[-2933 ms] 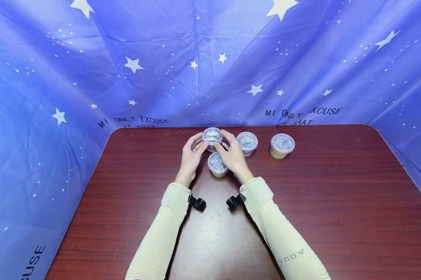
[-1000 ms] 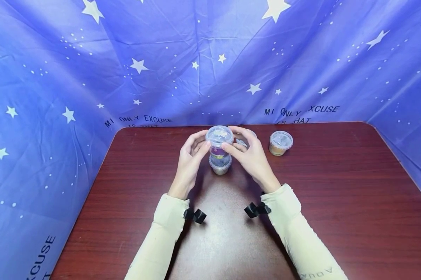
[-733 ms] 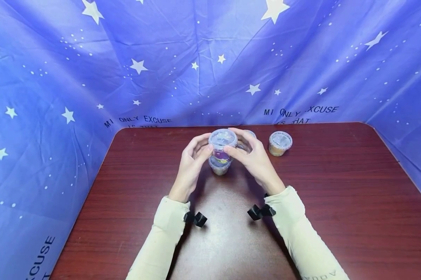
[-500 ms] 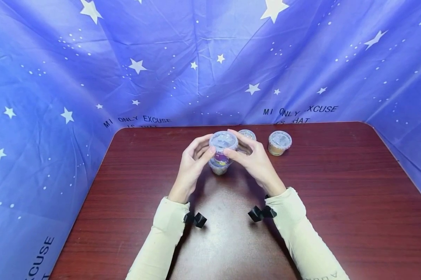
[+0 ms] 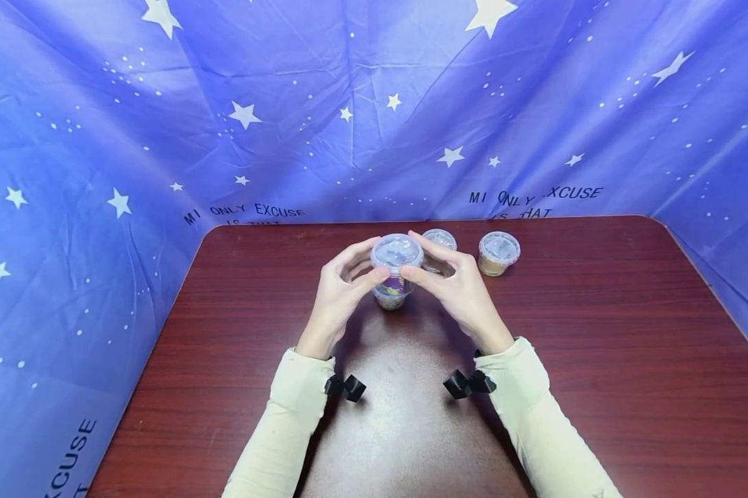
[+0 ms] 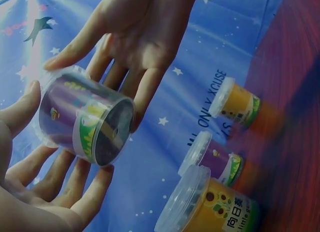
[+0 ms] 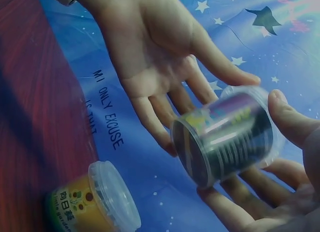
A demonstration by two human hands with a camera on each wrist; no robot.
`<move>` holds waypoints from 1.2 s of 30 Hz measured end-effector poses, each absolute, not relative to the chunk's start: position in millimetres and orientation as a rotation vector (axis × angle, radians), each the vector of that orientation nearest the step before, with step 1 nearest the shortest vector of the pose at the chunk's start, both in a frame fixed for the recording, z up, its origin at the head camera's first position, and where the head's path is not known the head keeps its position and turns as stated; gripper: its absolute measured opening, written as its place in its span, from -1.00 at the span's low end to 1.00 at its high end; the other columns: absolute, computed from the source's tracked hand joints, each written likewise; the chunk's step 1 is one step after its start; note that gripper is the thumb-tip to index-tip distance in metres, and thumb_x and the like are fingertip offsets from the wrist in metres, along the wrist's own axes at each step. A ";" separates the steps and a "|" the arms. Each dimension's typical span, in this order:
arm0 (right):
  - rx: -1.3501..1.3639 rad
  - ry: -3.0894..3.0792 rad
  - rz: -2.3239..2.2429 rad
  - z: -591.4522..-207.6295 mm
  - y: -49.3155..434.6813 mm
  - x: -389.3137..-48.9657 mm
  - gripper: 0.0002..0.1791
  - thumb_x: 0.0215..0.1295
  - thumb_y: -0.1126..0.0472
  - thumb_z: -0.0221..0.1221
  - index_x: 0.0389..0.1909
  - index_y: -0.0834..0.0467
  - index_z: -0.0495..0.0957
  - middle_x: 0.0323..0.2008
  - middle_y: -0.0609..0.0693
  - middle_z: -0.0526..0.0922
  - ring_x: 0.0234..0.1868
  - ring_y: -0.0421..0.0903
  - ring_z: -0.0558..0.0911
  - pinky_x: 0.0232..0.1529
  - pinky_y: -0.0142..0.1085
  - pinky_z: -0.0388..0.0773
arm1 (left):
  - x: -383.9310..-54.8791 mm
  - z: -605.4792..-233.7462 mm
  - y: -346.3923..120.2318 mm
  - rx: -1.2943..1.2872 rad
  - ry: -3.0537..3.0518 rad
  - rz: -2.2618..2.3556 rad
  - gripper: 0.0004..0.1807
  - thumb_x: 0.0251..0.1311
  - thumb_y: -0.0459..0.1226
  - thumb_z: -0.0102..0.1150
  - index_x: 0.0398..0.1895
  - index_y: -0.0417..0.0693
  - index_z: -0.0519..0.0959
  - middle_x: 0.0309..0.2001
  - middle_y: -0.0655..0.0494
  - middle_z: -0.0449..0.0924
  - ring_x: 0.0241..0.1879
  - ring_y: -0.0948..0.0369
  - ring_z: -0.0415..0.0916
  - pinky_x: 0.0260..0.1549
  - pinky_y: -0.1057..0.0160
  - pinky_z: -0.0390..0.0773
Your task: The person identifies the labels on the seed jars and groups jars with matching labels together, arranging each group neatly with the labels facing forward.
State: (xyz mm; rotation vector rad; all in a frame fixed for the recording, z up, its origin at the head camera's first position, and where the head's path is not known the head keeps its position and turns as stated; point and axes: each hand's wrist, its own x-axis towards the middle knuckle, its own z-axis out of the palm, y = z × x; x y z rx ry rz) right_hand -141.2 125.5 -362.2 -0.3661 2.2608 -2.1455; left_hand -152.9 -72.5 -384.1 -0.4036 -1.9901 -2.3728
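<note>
A clear lidded plastic cup with a purple label (image 5: 397, 252) is held up off the table between both hands. My left hand (image 5: 343, 290) grips its left side, the thumb near the lid and the fingers round the wall. On the other side my right hand (image 5: 457, 290) holds it the same way. The left wrist view shows the held cup (image 6: 75, 117) from below, with dark contents at its base. Partly hidden under it in the head view stands another lidded cup (image 5: 390, 301), whose yellow sunflower label (image 6: 227, 207) shows in the left wrist view.
Behind my right hand stands a second purple-labelled cup (image 5: 440, 239), partly covered. Farther right is an orange-labelled cup (image 5: 499, 254). The red-brown wooden table (image 5: 598, 360) backs onto a blue star-patterned curtain (image 5: 287, 138).
Both hands have lifted the purple-labelled cup from behind the sunflower cup. It has come up, slightly right and toward me, and lately moves very little. The other cups stay standing.
</note>
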 end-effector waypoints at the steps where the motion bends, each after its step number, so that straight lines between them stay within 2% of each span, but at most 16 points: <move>1: -0.376 2.260 -2.139 -362.0 126.9 -141.4 -0.40 0.25 0.10 0.37 0.32 -0.06 0.49 0.23 -0.03 0.59 0.21 -0.08 0.58 0.17 -0.35 0.54 | -153.6 -384.3 -73.6 -0.414 -1.985 -2.384 -0.49 0.17 -0.39 0.36 0.23 -0.10 0.55 0.05 0.03 0.64 0.04 0.13 0.56 0.16 0.16 0.53; 3: -0.391 2.231 -2.143 -362.1 129.9 -141.7 -0.43 0.28 0.12 0.34 0.32 -0.03 0.49 0.23 -0.02 0.59 0.20 -0.10 0.59 0.17 -0.33 0.54 | -154.7 -385.1 -76.3 -0.439 -1.966 -2.429 -0.47 0.17 -0.33 0.39 0.25 -0.11 0.54 0.06 0.05 0.64 0.05 0.14 0.56 0.16 0.18 0.53; 7: -0.429 2.093 -2.218 -362.8 135.5 -141.9 -0.48 0.34 0.19 0.28 0.30 0.14 0.50 0.23 0.07 0.58 0.16 -0.10 0.61 0.16 -0.19 0.58 | -156.3 -386.2 -82.8 -0.504 -1.950 -2.535 -0.33 0.10 -0.09 0.43 0.29 -0.09 0.51 0.15 0.02 0.60 0.13 0.12 0.54 0.16 0.22 0.53; 10: -0.456 2.032 -2.227 -363.1 138.2 -142.1 -0.49 0.36 0.23 0.25 0.31 0.22 0.47 0.23 0.14 0.57 0.14 -0.08 0.62 0.14 -0.14 0.59 | -155.8 -384.9 -85.7 -0.544 -1.964 -2.580 -0.26 0.05 0.00 0.42 0.31 -0.06 0.49 0.21 -0.02 0.57 0.19 0.10 0.51 0.18 0.20 0.51; 16: -0.496 2.012 -2.133 -365.0 141.0 -143.8 -0.45 0.42 0.21 0.18 0.40 0.16 0.37 0.31 0.12 0.48 0.23 -0.11 0.55 0.16 -0.28 0.56 | -154.5 -383.5 -85.6 -0.577 -1.966 -2.649 -0.29 0.14 -0.06 0.38 0.36 -0.07 0.45 0.25 -0.06 0.53 0.21 0.10 0.49 0.16 0.19 0.52; 21: -0.470 2.011 -2.175 -367.1 141.5 -143.8 -0.44 0.39 0.22 0.22 0.37 0.20 0.40 0.31 0.13 0.49 0.22 -0.11 0.56 0.16 -0.21 0.58 | -153.8 -383.2 -83.4 -0.509 -1.983 -2.655 -0.32 0.17 -0.07 0.37 0.35 -0.06 0.46 0.23 -0.03 0.55 0.16 0.16 0.53 0.08 0.24 0.57; 25: -0.403 2.154 -2.201 -367.4 141.3 -143.4 -0.46 0.28 0.20 0.33 0.28 0.15 0.51 0.16 0.05 0.63 0.07 -0.16 0.62 0.04 -0.32 0.61 | -152.9 -380.8 -80.2 -0.443 -1.998 -2.561 -0.50 0.28 -0.23 0.30 0.28 -0.10 0.51 0.17 -0.04 0.59 0.09 0.20 0.57 0.05 0.26 0.60; 28: -0.345 2.259 -2.218 -366.6 138.9 -143.4 -0.48 0.22 0.20 0.38 0.22 0.14 0.57 0.05 -0.02 0.69 -0.05 -0.18 0.63 -0.07 -0.42 0.60 | -152.8 -379.7 -76.1 -0.391 -1.990 -2.469 -0.59 0.32 -0.34 0.23 0.23 -0.16 0.55 0.15 -0.07 0.61 0.05 0.20 0.60 0.08 0.21 0.61; 32: -0.257 2.239 -2.288 -365.1 133.5 -143.0 -0.49 0.20 0.21 0.40 0.19 0.19 0.59 0.00 -0.06 0.71 -0.06 -0.19 0.66 -0.07 -0.39 0.65 | -151.1 -380.4 -69.9 -0.342 -1.997 -2.391 -0.60 0.38 -0.31 0.16 0.25 -0.19 0.54 0.21 -0.04 0.58 0.07 0.23 0.60 0.14 0.14 0.58; 36: -0.193 2.182 -2.350 -364.3 129.8 -141.8 -0.48 0.18 0.23 0.41 0.18 0.23 0.59 -0.06 -0.06 0.73 -0.06 -0.15 0.68 -0.09 -0.32 0.69 | -145.9 -379.7 -64.8 -0.350 -2.058 -2.325 -0.56 0.40 -0.27 0.14 0.33 -0.09 0.48 0.25 0.01 0.55 0.14 0.21 0.55 0.18 0.21 0.54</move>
